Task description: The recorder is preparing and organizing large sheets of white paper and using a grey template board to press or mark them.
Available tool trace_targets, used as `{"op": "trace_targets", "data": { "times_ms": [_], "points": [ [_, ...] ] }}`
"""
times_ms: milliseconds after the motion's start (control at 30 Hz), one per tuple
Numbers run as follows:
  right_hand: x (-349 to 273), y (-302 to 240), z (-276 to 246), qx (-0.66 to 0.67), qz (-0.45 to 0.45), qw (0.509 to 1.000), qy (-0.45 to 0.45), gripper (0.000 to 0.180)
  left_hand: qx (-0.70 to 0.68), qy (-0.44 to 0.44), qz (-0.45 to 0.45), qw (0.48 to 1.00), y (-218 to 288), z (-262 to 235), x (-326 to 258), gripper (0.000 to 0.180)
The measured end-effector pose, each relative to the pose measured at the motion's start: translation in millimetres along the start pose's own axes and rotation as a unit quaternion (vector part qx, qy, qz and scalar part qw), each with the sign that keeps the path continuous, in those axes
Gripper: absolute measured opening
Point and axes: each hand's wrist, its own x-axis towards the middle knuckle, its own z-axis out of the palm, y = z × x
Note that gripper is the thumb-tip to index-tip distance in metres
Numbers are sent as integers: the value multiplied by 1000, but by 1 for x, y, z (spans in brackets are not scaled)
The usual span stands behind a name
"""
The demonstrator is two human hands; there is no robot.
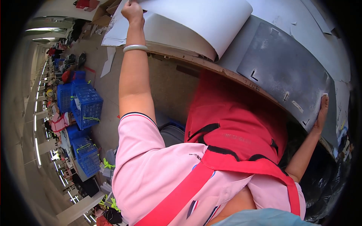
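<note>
My left hand [133, 12] is closed at the far left of the table, gripping the edge of a large white sheet [203, 19]. That sheet curls over in a broad roll, its bend facing right. A pale bangle [135, 48] circles my left wrist. On the right, my right hand [321, 113] lies along the edge of a dark grey board [279, 64], fingers stretched out. Something small and white shows at its fingertips; I cannot make out what. The board has several small slots and whitish smudges, and lies flat along the table's near edge.
The worn table edge [226, 73] runs just in front of my red apron [235, 132]. Blue plastic crates [87, 103] stand on the floor to the left, with another person [59, 122] beyond. Black plastic [320, 192] bunches at the lower right. A cardboard box [103, 14] is at upper left.
</note>
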Motion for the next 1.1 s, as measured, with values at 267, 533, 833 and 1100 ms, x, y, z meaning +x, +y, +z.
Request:
{"op": "trace_targets", "data": {
  "times_ms": [267,533,833,1100],
  "points": [
    [12,-7,13,-54,10,998,-12,20,228,78,-144,960,-116,-113,-23,36],
    [11,-29,33,-113,31,993,-14,25,336,95,-117,930,-85,-103,-29,71],
    [66,-29,63,-271,-53,961,27,30,3,-377,296,877,105,22,-217,12],
    [59,-17,63,-396,-105,912,-17,38,133,-526,338,769,80,34,-292,30]
  ]
}}
